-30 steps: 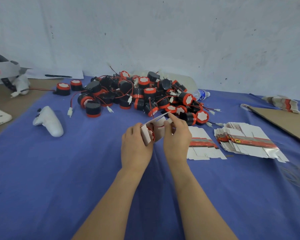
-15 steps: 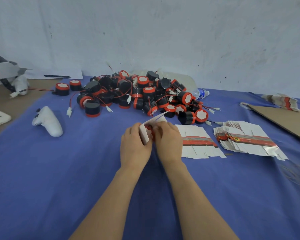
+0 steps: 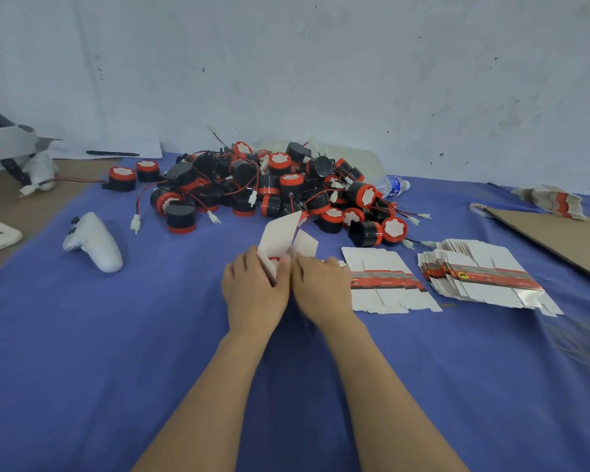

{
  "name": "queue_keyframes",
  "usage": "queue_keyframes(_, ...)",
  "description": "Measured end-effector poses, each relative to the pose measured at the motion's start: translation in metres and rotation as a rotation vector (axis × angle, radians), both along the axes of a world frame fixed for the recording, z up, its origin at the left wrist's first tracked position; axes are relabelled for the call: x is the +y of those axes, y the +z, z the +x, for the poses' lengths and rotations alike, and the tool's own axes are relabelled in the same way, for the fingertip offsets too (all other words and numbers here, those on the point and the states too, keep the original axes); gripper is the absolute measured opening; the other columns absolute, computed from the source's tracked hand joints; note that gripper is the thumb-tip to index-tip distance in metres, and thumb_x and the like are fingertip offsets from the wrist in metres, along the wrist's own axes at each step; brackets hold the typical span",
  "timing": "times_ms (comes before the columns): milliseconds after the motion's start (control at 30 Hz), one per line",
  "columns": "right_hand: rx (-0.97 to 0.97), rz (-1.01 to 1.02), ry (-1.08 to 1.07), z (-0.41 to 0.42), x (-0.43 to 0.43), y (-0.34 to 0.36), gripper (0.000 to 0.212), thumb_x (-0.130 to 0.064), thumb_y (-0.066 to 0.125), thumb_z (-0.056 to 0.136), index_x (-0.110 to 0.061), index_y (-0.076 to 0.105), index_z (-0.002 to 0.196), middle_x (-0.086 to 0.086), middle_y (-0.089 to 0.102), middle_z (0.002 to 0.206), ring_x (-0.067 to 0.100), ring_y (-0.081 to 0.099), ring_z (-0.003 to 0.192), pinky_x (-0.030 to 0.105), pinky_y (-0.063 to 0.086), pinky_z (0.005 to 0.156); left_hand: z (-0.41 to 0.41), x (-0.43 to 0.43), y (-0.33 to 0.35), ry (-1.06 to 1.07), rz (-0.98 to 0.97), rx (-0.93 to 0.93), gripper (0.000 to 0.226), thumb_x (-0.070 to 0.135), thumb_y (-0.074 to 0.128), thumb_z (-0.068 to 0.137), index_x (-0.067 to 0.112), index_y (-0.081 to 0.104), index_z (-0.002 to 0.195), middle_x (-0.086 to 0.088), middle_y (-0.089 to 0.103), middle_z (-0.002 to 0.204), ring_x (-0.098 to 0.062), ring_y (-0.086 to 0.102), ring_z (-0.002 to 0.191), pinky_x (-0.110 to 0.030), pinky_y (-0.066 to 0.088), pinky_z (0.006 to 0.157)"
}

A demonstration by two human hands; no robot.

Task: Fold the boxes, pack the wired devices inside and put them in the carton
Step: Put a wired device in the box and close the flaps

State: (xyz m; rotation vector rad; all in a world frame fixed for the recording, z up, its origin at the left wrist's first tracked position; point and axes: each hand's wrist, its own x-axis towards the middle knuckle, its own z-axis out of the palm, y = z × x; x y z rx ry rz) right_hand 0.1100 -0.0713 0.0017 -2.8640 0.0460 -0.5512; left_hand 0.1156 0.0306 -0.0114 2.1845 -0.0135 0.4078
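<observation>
A small white box point(image 3: 279, 237) with its flaps standing open sits low over the blue cloth at the centre. My left hand point(image 3: 252, 291) grips its left side and my right hand point(image 3: 321, 287) holds its right side, fingers curled around it. A red and black device shows just inside the box between my thumbs. A heap of black and red wired devices point(image 3: 273, 189) lies behind. Flat unfolded boxes lie to the right: one sheet point(image 3: 385, 284) close by and a fanned stack point(image 3: 481, 274) farther right.
A white controller point(image 3: 94, 241) lies at the left on the blue cloth point(image 3: 116, 352). A brown cardboard sheet point(image 3: 559, 236) lies at the right edge, with crumpled boxes point(image 3: 549, 201) behind it. A plastic bottle point(image 3: 392, 185) rests behind the heap. A headset point(image 3: 4, 144) sits far left.
Both hands have lowered the box toward the cloth and closed together around it. The right hand has moved left against the left hand.
</observation>
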Motion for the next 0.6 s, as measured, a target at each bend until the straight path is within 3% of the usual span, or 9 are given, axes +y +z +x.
queue_keyframes(67, 0.034, -0.031, 0.006, 0.000, 0.001, 0.002, 0.032, -0.029, 0.026, 0.102, -0.018, 0.049, 0.084, 0.004, 0.064, 0.093, 0.025, 0.048, 0.080, 0.034, 0.027, 0.070, 0.000, -0.001, 0.007, -0.022, -0.086, 0.088, 0.051, 0.046, 0.027, 0.098, 0.012, 0.046, 0.130, -0.010, 0.049, 0.133, -0.029, 0.040, 0.118, -0.044, 0.032, 0.104)
queue_keyframes(133, 0.041, 0.034, 0.011, 0.001, 0.002, 0.002, 0.029, -0.027, 0.026, 0.102, -0.016, 0.052, 0.092, 0.006, 0.065, 0.095, 0.029, 0.057, 0.087, 0.036, 0.036, 0.070, 0.001, -0.001, 0.011, -0.078, -0.201, 0.138, 0.047, 0.037, 0.021, 0.102, 0.010, 0.043, 0.133, -0.014, 0.044, 0.139, -0.033, 0.037, 0.122, -0.048, 0.029, 0.105)
queue_keyframes(233, 0.056, 0.256, 0.025, 0.001, 0.004, 0.003, 0.029, -0.027, 0.029, 0.102, -0.017, 0.050, 0.119, 0.006, 0.067, 0.098, 0.024, 0.060, 0.085, 0.036, 0.045, 0.071, 0.000, 0.001, 0.009, -0.110, -0.246, 0.157, 0.036, 0.028, 0.028, 0.102, 0.012, 0.046, 0.129, -0.013, 0.053, 0.128, -0.033, 0.045, 0.117, -0.051, 0.036, 0.102)
queue_keyframes(333, 0.054, 0.339, 0.075, 0.001, 0.003, -0.002, 0.024, -0.027, 0.037, 0.101, -0.017, 0.054, 0.114, 0.004, 0.066, 0.099, 0.021, 0.057, 0.089, 0.035, 0.047, 0.074, 0.001, 0.004, 0.004, -0.092, -0.263, 0.105, 0.030, 0.020, 0.039, 0.100, 0.015, 0.045, 0.129, -0.007, 0.059, 0.119, -0.029, 0.055, 0.108, -0.049, 0.046, 0.093)
queue_keyframes(400, -0.079, 0.353, 0.075, 0.001, 0.001, -0.005, 0.019, -0.024, 0.046, 0.098, -0.016, 0.059, 0.109, 0.001, 0.062, 0.099, 0.020, 0.051, 0.097, 0.029, 0.043, 0.077, 0.002, 0.004, 0.004, -0.056, -0.307, 0.054, 0.028, 0.012, 0.045, 0.097, 0.017, 0.047, 0.124, -0.005, 0.062, 0.113, -0.028, 0.058, 0.101, -0.047, 0.049, 0.087)
queue_keyframes(500, -0.403, 0.536, 0.028, 0.001, -0.004, -0.003, 0.026, -0.020, 0.056, 0.093, -0.012, 0.056, 0.119, 0.002, 0.050, 0.118, 0.018, 0.046, 0.109, 0.017, 0.032, 0.084, 0.005, 0.004, 0.004, 0.026, -0.192, -0.022, 0.022, 0.006, 0.049, 0.092, 0.017, 0.054, 0.111, -0.005, 0.059, 0.108, -0.028, 0.054, 0.097, -0.047, 0.048, 0.083)
queue_keyframes(533, -0.401, 0.630, 0.055, 0.001, -0.006, -0.002, 0.035, -0.023, 0.056, 0.094, -0.012, 0.051, 0.127, 0.001, 0.047, 0.125, 0.015, 0.045, 0.114, 0.017, 0.033, 0.089, 0.005, 0.004, 0.004, 0.052, -0.143, -0.046, 0.020, 0.006, 0.051, 0.092, 0.016, 0.055, 0.108, -0.005, 0.056, 0.108, -0.027, 0.052, 0.098, -0.044, 0.047, 0.083)
queue_keyframes(600, -0.210, 0.801, 0.126, 0.000, -0.009, -0.001, 0.038, -0.032, 0.051, 0.097, -0.019, 0.048, 0.133, -0.005, 0.051, 0.127, 0.011, 0.048, 0.117, 0.015, 0.040, 0.090, 0.004, 0.004, 0.005, 0.073, -0.100, -0.093, 0.017, 0.003, 0.052, 0.090, 0.018, 0.055, 0.098, -0.004, 0.053, 0.108, -0.025, 0.047, 0.096, -0.039, 0.044, 0.080)
